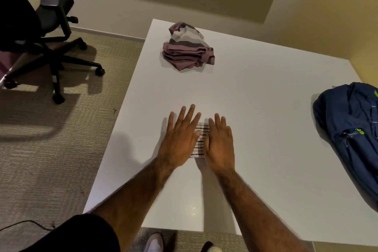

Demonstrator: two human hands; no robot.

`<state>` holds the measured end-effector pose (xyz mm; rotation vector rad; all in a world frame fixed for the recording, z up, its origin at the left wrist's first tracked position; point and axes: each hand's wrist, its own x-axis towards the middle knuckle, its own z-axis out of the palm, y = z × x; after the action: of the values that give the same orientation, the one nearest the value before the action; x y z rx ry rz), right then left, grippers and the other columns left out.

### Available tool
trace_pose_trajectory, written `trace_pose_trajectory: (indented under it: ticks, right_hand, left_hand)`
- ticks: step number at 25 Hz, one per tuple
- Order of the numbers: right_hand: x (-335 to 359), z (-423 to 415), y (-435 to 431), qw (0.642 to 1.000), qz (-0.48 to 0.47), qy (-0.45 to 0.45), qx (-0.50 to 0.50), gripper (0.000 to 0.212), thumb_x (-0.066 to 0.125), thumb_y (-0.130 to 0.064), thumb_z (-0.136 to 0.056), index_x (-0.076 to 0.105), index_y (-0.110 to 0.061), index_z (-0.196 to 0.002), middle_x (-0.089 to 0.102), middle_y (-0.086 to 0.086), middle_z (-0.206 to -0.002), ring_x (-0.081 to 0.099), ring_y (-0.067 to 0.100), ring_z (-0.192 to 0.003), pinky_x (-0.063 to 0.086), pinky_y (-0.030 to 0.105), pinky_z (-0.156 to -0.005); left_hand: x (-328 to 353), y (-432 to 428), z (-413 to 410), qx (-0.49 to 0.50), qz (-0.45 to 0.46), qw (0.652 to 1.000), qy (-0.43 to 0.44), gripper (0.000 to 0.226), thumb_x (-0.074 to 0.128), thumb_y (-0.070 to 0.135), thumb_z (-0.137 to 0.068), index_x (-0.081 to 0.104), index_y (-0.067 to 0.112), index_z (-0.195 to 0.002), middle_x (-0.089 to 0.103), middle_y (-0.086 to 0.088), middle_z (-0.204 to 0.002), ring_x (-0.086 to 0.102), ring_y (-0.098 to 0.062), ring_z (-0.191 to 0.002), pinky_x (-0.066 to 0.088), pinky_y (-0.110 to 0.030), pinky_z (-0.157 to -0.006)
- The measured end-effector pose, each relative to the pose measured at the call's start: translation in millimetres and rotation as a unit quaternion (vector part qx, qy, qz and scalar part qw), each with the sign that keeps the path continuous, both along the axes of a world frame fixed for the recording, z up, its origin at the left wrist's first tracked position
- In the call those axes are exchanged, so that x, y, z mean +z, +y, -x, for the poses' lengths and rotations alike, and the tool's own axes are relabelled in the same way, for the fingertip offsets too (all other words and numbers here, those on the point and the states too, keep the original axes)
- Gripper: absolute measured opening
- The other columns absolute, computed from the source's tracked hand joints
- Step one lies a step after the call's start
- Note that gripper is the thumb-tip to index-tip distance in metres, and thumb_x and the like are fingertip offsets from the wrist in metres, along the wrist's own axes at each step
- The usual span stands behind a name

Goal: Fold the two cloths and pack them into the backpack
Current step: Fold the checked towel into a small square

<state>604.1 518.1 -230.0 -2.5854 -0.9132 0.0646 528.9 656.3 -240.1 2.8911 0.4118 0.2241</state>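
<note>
A small white cloth with thin black stripes [201, 140] lies folded on the white table [266, 88], mostly covered by my hands. My left hand [180, 139] lies flat on its left part with fingers straight and spread. My right hand [219, 145] presses flat on its right part, fingers together. A crumpled pink, grey and white striped cloth [187, 47] sits in a heap near the table's far left corner. The dark blue backpack [351, 135] lies at the table's right edge, partly out of frame; I cannot tell if it is open.
A black office chair [51, 32] on wheels stands on the carpet to the left of the table. The table's left edge [114, 129] runs diagonally beside my left arm. My shoes show below the near edge. A wall stands behind the table.
</note>
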Motion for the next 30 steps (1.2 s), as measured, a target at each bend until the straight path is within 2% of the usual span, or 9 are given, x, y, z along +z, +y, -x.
trace_pose_trajectory:
  ticks: [5,9,17,18,20,22,23,26,30]
  right_hand:
    - [-12.2,-6.4,-5.7,0.982,0.161,-0.007,0.099,0.075,0.011,-0.059,-0.1,-0.005,-0.021,-0.162,-0.015,0.0,-0.169,-0.019,0.02,-0.154,-0.005,0.051,-0.125]
    - [-29.1,-0.2,-7.8,0.981,0.168,-0.03,0.092,0.079,0.02,-0.064,-0.101,-0.011,-0.022,-0.161,-0.017,0.002,-0.168,-0.02,0.023,-0.154,-0.006,0.053,-0.124]
    - [-22.2,-4.5,-7.5,0.979,0.171,0.026,0.111,0.073,0.022,-0.055,-0.105,-0.012,-0.022,-0.161,-0.021,0.001,-0.167,-0.026,0.02,-0.152,-0.006,0.054,-0.124]
    - [-14.6,-11.0,-11.0,0.98,0.153,0.038,0.123,0.072,0.027,-0.05,-0.105,-0.006,-0.021,-0.162,-0.015,0.002,-0.169,-0.019,0.021,-0.154,-0.002,0.054,-0.125]
    - [1.2,-28.9,-14.8,0.989,0.11,0.032,0.098,0.066,0.041,-0.043,-0.102,0.021,-0.018,-0.16,0.018,0.007,-0.168,0.014,0.026,-0.155,0.016,0.053,-0.123]
    - [14.8,-47.8,-9.1,0.991,0.119,0.064,0.02,0.05,0.053,-0.041,-0.095,0.049,-0.021,-0.141,0.058,0.005,-0.138,0.053,0.028,-0.129,0.04,0.05,-0.107]
    - [18.5,-55.5,-3.5,0.985,0.133,0.11,-0.018,0.04,0.059,-0.042,-0.089,0.056,-0.022,-0.123,0.066,0.001,-0.119,0.061,0.026,-0.113,0.046,0.047,-0.098]
    - [23.1,-67.7,15.6,0.958,0.096,0.253,-0.095,0.028,0.072,-0.034,-0.071,0.063,-0.015,-0.09,0.068,-0.001,-0.087,0.067,0.024,-0.087,0.058,0.044,-0.08]
    - [38.1,-82.2,26.8,0.956,0.009,0.284,-0.076,0.024,0.076,-0.018,-0.071,0.062,-0.005,-0.086,0.064,0.002,-0.081,0.066,0.027,-0.084,0.054,0.04,-0.071]
  left_hand:
    - [-17.2,-15.0,-9.2,-0.005,-0.01,0.996,0.089,0.074,-0.007,0.063,-0.1,-0.005,0.025,-0.163,-0.015,-0.002,-0.17,-0.015,-0.027,-0.156,-0.002,-0.057,-0.124]
    - [-31.9,-12.6,-4.7,-0.014,-0.038,0.992,0.117,0.083,-0.021,0.07,-0.09,-0.019,0.025,-0.16,-0.026,-0.003,-0.167,-0.021,-0.032,-0.154,-0.005,-0.06,-0.122]
    - [-34.9,-13.2,-5.2,-0.013,-0.029,0.994,0.105,0.082,-0.013,0.071,-0.094,-0.01,0.024,-0.162,-0.019,-0.003,-0.169,-0.017,-0.033,-0.155,-0.001,-0.061,-0.122]
    - [-35.4,-14.3,-5.5,-0.009,-0.026,0.994,0.101,0.082,-0.012,0.07,-0.096,-0.007,0.023,-0.162,-0.015,-0.004,-0.17,-0.013,-0.033,-0.156,0.001,-0.061,-0.123]
    - [-36.2,-16.1,-5.2,-0.003,-0.021,0.995,0.099,0.08,-0.008,0.067,-0.099,-0.002,0.02,-0.163,-0.01,-0.006,-0.171,-0.008,-0.033,-0.157,0.004,-0.061,-0.123]
    - [-37.0,-17.7,-4.4,0.006,-0.012,0.996,0.092,0.078,-0.005,0.065,-0.1,0.0,0.018,-0.163,-0.009,-0.007,-0.171,-0.006,-0.033,-0.157,0.006,-0.061,-0.123]
    - [-36.4,-19.6,-4.8,0.011,-0.007,0.996,0.09,0.078,-0.005,0.064,-0.101,0.001,0.017,-0.163,-0.008,-0.008,-0.171,-0.005,-0.033,-0.157,0.008,-0.061,-0.123]
    - [-33.2,-25.3,-7.4,0.016,0.009,0.995,0.101,0.078,-0.007,0.062,-0.101,0.002,0.016,-0.163,-0.005,-0.009,-0.171,-0.001,-0.034,-0.157,0.011,-0.061,-0.123]
    - [-20.6,-14.7,-28.7,0.03,0.045,0.995,0.082,0.074,0.011,0.06,-0.103,0.003,0.017,-0.163,-0.006,-0.005,-0.171,-0.003,-0.029,-0.157,0.008,-0.057,-0.125]
